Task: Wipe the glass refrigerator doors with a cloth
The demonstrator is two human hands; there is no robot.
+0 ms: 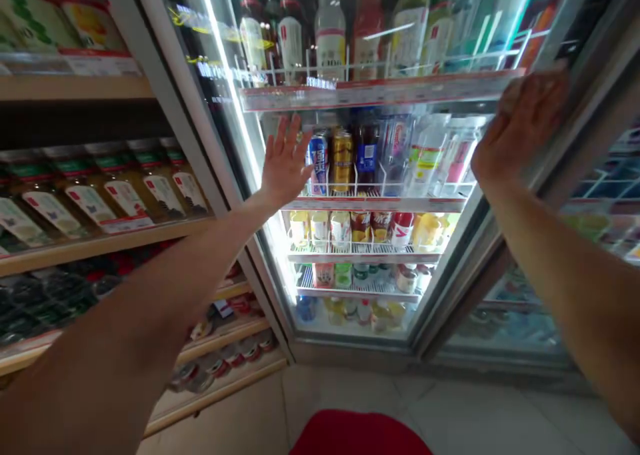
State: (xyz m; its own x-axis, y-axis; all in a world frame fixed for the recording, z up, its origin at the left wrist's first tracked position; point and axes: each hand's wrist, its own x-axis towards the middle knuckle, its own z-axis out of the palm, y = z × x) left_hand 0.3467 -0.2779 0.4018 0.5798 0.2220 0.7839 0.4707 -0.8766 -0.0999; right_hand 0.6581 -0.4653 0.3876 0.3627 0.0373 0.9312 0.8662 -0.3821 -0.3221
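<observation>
I stand before a lit drinks fridge (pixel 280 255) with wire shelves of cans and bottles. My left hand (pixel 285 161) is stretched out with fingers spread, close to a blue can (pixel 318 163) and a gold can (pixel 343 159) on the second shelf, holding nothing. My right hand (pixel 523 125) is raised at the fridge's right side, fingers extended against the door frame (pixel 560 155) next to clear bottles (pixel 430 151). It is somewhat blurred and grips nothing that I can see.
Wooden shelves (pixel 105 245) on the left carry rows of bottles with white labels and packaged goods below. A second fridge door (pixel 595 241) stands at the right. Something red (pixel 360 435) lies low on the pale tiled floor.
</observation>
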